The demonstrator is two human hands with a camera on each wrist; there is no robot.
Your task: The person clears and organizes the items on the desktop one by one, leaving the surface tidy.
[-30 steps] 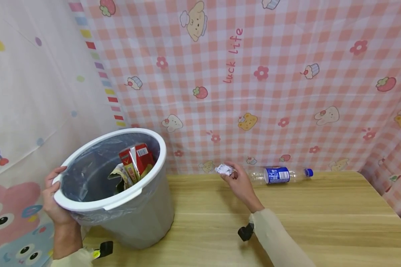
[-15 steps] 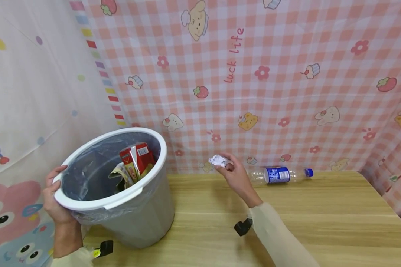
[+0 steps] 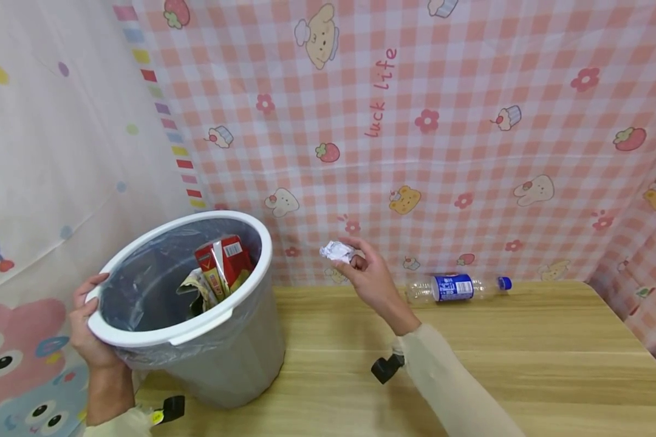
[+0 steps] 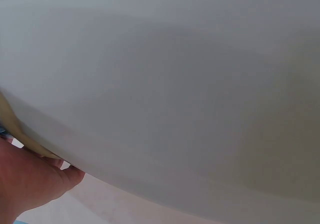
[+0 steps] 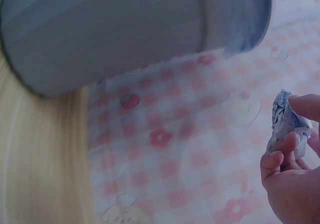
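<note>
A grey trash can (image 3: 235, 364) with a white rim and a clear plastic liner stands at the left of the table, tilted. My left hand (image 3: 91, 331) grips its rim at the left side; in the left wrist view the can's grey wall (image 4: 165, 84) fills most of the picture. To the right of the can, above the table, my right hand (image 3: 369, 276) pinches a crumpled silvery-white paper ball (image 3: 337, 250) between thumb and fingers. The right wrist view shows the paper ball (image 5: 287, 124) sticking out past the fingertips.
Inside the can are a red-and-yellow box (image 3: 226, 264) and a crumpled printed wrapper (image 3: 197, 285). A clear plastic bottle with a blue label (image 3: 452, 287) lies at the back of the wooden table (image 3: 497, 358). Behind it hangs a pink checked curtain (image 3: 361, 182).
My right hand has moved left and up toward the trash can with the paper ball, away from the bottle. The left hand and the can have stayed in place.
</note>
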